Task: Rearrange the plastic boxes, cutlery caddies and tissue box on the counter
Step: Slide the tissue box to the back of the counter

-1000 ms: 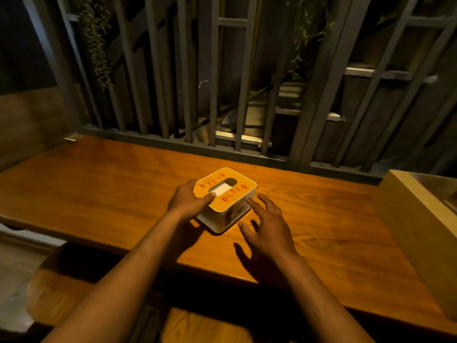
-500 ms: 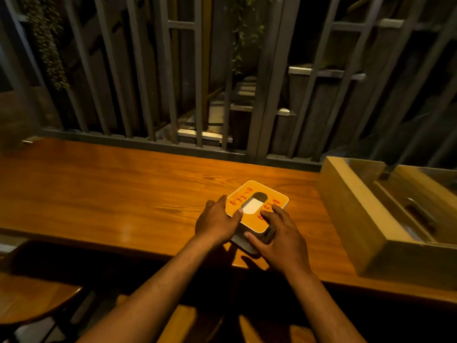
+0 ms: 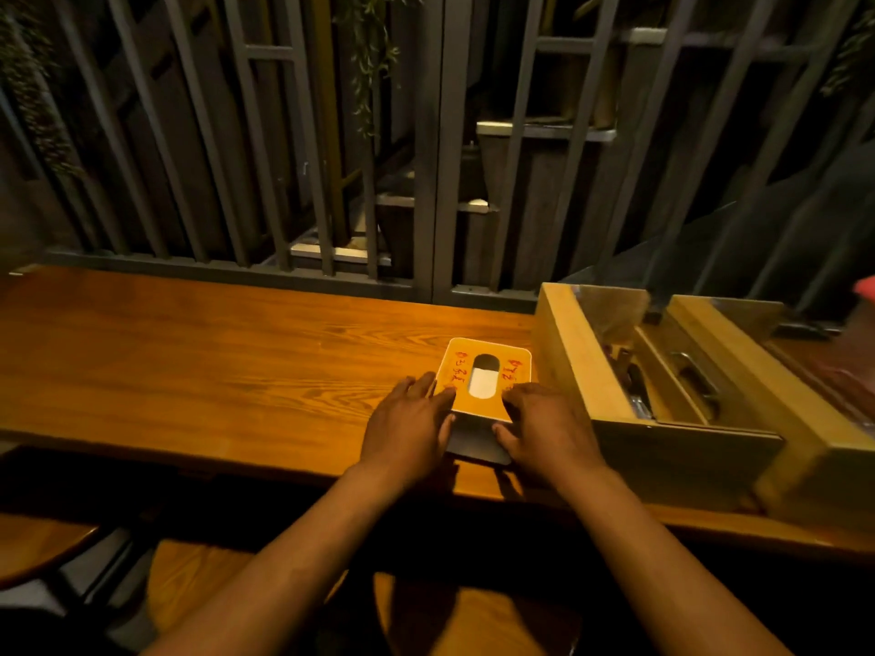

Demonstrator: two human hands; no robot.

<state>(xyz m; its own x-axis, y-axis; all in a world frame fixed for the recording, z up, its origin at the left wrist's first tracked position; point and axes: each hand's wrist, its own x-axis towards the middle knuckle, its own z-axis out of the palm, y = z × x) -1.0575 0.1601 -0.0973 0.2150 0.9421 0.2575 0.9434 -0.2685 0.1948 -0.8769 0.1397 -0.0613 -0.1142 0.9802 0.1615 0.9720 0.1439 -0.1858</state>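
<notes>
The tissue box (image 3: 483, 359), white with an orange lid, red writing and an oval slot showing white tissue, rests on the wooden counter (image 3: 213, 366) near its front edge. My left hand (image 3: 411, 421) grips its left near corner, thumb on the lid. My right hand (image 3: 544, 426) holds its right near side, fingers over the lid's edge. Immediately to the right stands a wooden cutlery caddy (image 3: 582, 366) with a metal handle and cutlery inside; a second wooden caddy (image 3: 757, 385) sits beyond it.
A grey metal railing (image 3: 438, 182) with hanging plants runs along the counter's far edge. Wooden stools (image 3: 38, 546) stand below the counter's front edge. Something red (image 3: 865, 288) shows at the right border.
The tissue box has slid right along the counter, turned square to me, and now lies beside the wooden caddy. My right hand went from hovering open to holding the box.
</notes>
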